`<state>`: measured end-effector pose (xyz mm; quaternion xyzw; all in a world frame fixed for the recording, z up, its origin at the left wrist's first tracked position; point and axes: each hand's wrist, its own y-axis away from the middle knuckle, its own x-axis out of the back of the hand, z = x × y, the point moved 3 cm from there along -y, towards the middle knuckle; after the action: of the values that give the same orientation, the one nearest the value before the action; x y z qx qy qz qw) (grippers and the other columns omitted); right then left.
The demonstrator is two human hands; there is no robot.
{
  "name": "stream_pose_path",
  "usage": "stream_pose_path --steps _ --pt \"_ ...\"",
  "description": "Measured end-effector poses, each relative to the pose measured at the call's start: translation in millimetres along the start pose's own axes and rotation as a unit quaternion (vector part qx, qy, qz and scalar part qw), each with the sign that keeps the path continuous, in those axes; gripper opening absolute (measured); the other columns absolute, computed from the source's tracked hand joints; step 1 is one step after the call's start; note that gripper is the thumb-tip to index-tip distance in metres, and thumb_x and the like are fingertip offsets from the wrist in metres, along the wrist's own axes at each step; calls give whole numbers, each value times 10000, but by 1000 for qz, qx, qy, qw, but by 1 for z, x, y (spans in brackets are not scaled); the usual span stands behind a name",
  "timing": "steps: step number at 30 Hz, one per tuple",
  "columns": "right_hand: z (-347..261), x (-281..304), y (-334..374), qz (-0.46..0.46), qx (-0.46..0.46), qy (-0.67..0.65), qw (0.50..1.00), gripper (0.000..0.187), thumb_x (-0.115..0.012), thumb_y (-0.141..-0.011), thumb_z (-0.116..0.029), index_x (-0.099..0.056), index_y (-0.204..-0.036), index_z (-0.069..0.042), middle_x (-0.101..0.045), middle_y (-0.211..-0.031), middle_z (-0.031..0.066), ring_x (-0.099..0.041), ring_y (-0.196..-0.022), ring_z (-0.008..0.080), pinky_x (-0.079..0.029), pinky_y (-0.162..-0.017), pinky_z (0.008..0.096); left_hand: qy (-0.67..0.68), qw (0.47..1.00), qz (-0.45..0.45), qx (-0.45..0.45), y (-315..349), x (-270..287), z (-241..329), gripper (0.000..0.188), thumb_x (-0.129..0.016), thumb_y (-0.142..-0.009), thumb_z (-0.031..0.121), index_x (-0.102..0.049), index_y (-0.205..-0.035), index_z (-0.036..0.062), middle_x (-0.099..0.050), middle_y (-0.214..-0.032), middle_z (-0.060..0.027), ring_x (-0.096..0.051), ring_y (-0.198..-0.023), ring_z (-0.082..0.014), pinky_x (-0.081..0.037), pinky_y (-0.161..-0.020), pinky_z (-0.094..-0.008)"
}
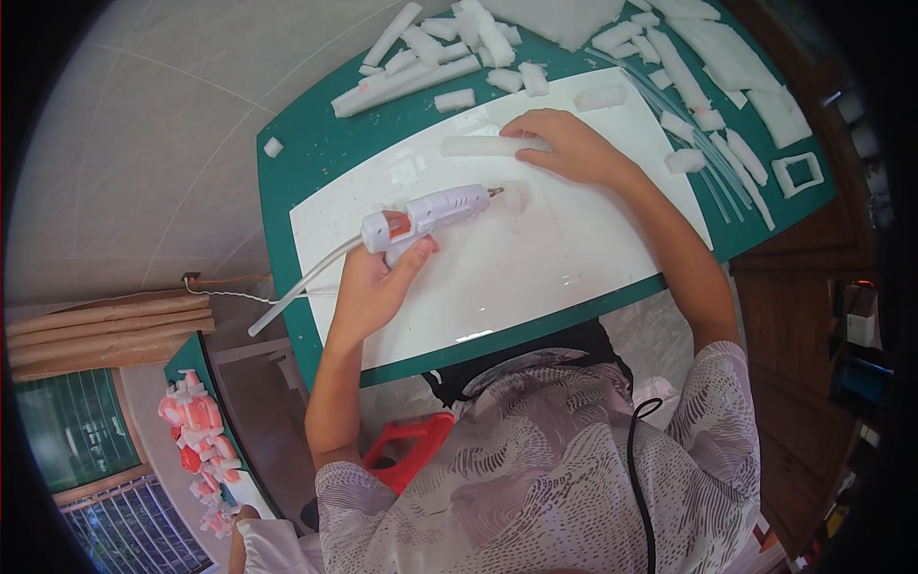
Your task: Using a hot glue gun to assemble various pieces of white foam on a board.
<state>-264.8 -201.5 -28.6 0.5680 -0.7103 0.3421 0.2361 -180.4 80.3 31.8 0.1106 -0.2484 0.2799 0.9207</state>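
Observation:
My left hand (373, 292) is wrapped round the handle of a pale lilac-white glue gun (445, 207) with an orange part near its trigger. Its metal nozzle points right, a little above the white board (545, 263). Out of the gun's back end runs a long translucent glue stick (304, 287). My right hand (574, 148) grips the right end of a white foam strip (483, 145) between thumb and fingers, on the board's far part. The strip lies beyond the nozzle and apart from it. Just right of the nozzle is a faint cloudy patch on the board.
Several white foam pieces (406, 84) are heaped at the green table's (287, 182) far edge, with more at far right beside thin clear glue sticks (712, 163). A foam frame (797, 175) lies at the right edge. A red stool (411, 450) stands below; a person's arm (239, 545) shows lower left.

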Motion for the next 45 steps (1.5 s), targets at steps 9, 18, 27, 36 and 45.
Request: stream_pose_path --steps 9,18,27,36,45 --pt "1 3 0 5 -12 -31 999 327 -667 -859 -132 -648 -1165 -20 -664 -1151 145 -628 -1023 275 -492 -922 354 83 996 5 -27 38 23 -21 275 -673 -895 105 -617 -1130 -28 -668 -1035 -103 -618 -956 -155 -477 -854 -284" --pt "-10 31 3 59 -24 -62 996 277 -676 -891 -185 -685 -1147 -79 -687 -1118 99 -634 -968 213 -526 -827 325 -98 994 42 -5 90 43 -62 442 -803 -748 71 -626 -1151 22 -638 -1007 -105 -626 -922 -215 -508 -794 -313" --pt "-75 36 13 6 48 -50 998 269 -684 -857 -126 -682 -1115 -48 -684 -1107 93 -617 -987 214 -503 -849 323 -189 968 162 22 115 62 -95 457 -777 -766 68 -596 -1184 36 -632 -1020 -86 -554 -863 -177 -484 -760 -316" --pt "-104 -3 0 -38 98 41 994 281 -685 -864 -140 -671 -1131 -55 -668 -1130 119 -596 -1084 310 -474 -969 384 -143 980 86 104 112 77 -94 628 -743 -740 11 -496 -1314 77 -548 -1228 -112 -545 -1079 -258 -473 -906 -364" --pt "-109 -15 -5 -35 117 81 989 266 -678 -865 -114 -666 -1125 -58 -661 -1142 104 -582 -1106 290 -457 -989 379 -166 974 140 -62 63 79 -42 422 -692 -801 21 -585 -1209 55 -552 -1276 -140 -567 -1120 -303 -468 -929 -368"
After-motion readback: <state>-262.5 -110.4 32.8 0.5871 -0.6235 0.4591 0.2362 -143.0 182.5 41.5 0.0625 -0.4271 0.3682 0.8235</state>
